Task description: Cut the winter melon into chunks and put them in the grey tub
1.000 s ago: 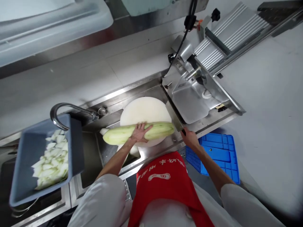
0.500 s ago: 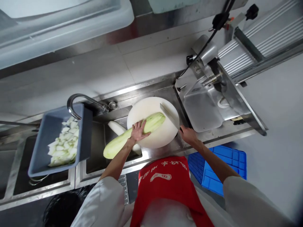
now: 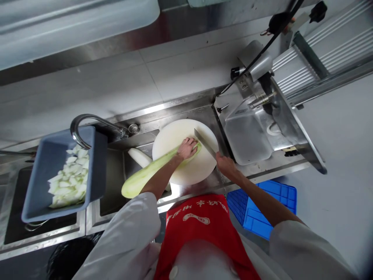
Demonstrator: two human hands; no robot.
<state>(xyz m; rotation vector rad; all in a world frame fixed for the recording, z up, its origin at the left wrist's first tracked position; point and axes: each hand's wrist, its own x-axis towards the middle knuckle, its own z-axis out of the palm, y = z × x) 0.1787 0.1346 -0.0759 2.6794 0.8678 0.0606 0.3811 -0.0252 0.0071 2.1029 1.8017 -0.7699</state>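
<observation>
A long pale green gourd point(image 3: 145, 175) lies slantwise over the round white cutting board point(image 3: 170, 134), its left part reaching out past the board above the sink. My left hand point(image 3: 187, 148) is closed over the gourd near its right end, fingers curled on top. In my right hand point(image 3: 226, 166) is the handle of a kitchen knife point(image 3: 205, 144). The blade slants over the board's right side, close to the gourd's right tip; whether it touches is hard to tell. Under the board's left side, a long white piece point(image 3: 139, 157) lies across the sink.
A grey-blue tub point(image 3: 100, 167) with white-green chopped pieces point(image 3: 71, 179) stands at left beneath a curved faucet point(image 3: 80, 128). At right is a metal slicing machine point(image 3: 247, 132). Blue crates point(image 3: 269, 210) sit below the counter. A person's dark hair point(image 3: 68, 258) shows at lower left.
My left hand has slid right along the gourd, toward its right end, and its spread fingers have curled. The knife stays in my right hand, now nearer my left hand.
</observation>
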